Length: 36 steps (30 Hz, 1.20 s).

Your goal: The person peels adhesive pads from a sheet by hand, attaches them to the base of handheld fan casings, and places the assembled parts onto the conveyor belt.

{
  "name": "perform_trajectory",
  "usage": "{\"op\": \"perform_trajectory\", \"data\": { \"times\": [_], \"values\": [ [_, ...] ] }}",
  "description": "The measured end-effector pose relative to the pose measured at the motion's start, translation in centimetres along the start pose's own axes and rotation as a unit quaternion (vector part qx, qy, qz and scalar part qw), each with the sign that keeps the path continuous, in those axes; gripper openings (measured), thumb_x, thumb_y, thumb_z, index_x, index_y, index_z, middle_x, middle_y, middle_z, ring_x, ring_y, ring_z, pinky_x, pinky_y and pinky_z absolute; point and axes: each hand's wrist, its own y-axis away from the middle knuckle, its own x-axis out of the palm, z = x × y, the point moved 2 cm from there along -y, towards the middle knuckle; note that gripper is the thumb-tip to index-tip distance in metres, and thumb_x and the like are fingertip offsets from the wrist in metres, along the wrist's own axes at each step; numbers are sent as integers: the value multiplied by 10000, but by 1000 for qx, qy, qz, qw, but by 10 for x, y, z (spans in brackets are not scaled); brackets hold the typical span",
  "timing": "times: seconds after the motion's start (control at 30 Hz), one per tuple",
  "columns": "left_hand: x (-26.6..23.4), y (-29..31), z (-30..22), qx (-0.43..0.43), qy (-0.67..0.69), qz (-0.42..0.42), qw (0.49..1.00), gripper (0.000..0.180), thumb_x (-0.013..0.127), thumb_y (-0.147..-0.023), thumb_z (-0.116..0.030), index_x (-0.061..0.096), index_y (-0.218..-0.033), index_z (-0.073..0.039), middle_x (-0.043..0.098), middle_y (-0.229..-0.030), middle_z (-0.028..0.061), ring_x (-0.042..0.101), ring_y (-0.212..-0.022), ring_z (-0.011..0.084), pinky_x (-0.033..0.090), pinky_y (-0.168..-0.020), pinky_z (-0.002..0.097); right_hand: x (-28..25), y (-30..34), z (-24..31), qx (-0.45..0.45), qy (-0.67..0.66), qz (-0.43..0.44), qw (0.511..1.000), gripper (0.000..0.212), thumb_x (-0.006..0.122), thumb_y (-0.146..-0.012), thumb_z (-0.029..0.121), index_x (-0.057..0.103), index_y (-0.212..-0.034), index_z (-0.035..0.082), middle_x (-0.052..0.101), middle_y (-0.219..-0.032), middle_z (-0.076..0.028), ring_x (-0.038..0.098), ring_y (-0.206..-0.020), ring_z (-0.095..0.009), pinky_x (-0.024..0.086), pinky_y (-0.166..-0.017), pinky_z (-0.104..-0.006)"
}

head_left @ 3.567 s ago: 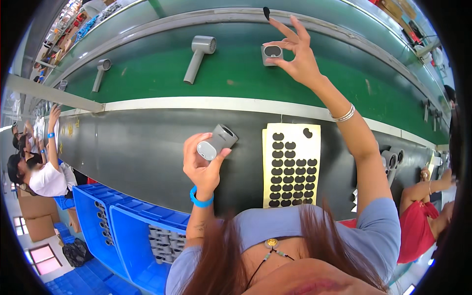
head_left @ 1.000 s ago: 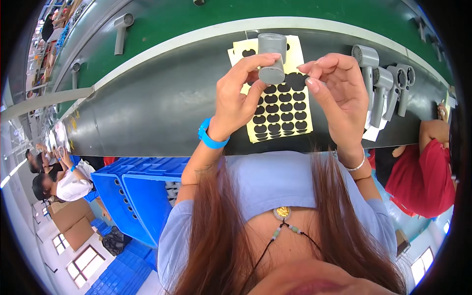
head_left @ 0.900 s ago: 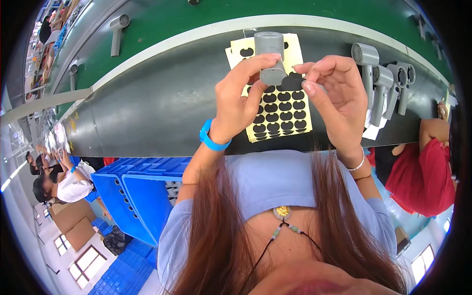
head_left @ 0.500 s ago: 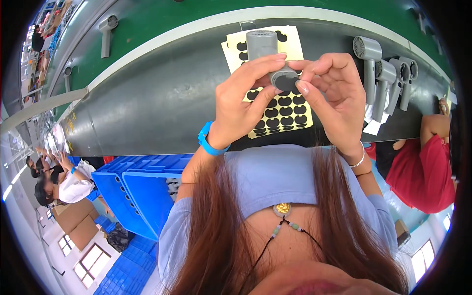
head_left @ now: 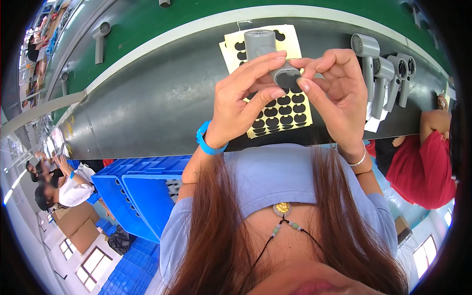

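Note:
My left hand wraps round a grey handheld fan, its grille end pointing away and its handle end toward me. Against the handle's end face lies a black oval sticker. My right hand has thumb and forefinger pinched at the sticker's right edge. The other right fingers are curled. Under both hands are yellow backing sheets bearing rows of similar black stickers.
Several grey fans stand to the right on the dark bench. Beyond a pale rail, a green conveyor carries another fan. Blue crates are at my left. A person in red sits at the right.
The sticker and handle end have tilted slightly, and my right thumb still touches the sticker's edge. On the green conveyor, the fans have shifted left.

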Motion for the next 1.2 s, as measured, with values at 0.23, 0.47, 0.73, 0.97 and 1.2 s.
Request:
{"op": "perform_trajectory", "data": {
  "times": [0.23, 0.47, 0.73, 0.97, 1.2],
  "values": [
    [2, -1, 3, 20, -6, -29, 999, 360, 636, -844, 7, 600, -1203, -4, 604, -1209, 143, 621, -788, 129, 546, -685, 242, 0, 0, 1, 8, 6, -3, 1000, 266, 592, -833, -87, 430, -1016, 19, 584, -892, -67, 607, -1041, -175, 528, -793, -261],
    [3, -1, 5, 17, 8, -32, 999, 353, 633, -848, 1, 604, -1199, -6, 609, -1209, 137, 605, -777, 123, 537, -680, 238, 0, 0, 2, 5, 12, -7, 1000, 266, 591, -832, -88, 428, -1012, 19, 579, -891, -67, 609, -1031, -175, 533, -782, -260],
    [3, -1, 6, 13, 6, -31, 999, 352, 631, -854, -6, 604, -1205, -8, 612, -1200, 137, 612, -778, 129, 534, -686, 245, 0, -1, 2, 0, 20, -8, 1000, 261, 587, -833, -86, 428, -1012, 18, 575, -892, -65, 613, -1020, -171, 538, -768, -247],
    [5, -1, 7, 10, 12, -36, 999, 331, 633, -863, -25, 613, -1193, -9, 612, -1201, 139, 612, -784, 127, 536, -691, 244, -1, 0, 4, -3, 31, -16, 999, 261, 594, -832, -74, 430, -1013, 19, 582, -899, -67, 623, -999, -167, 549, -763, -255],
    [7, -2, 7, 3, 14, -37, 999, 325, 636, -861, -18, 617, -1184, -4, 613, -1203, 138, 596, -778, 110, 532, -674, 233, -2, 0, 7, 25, 62, -18, 998, 307, 594, -822, -105, 417, -1032, 33, 576, -912, -69, 603, -1052, -195, 521, -815, -267]
  ]
}}
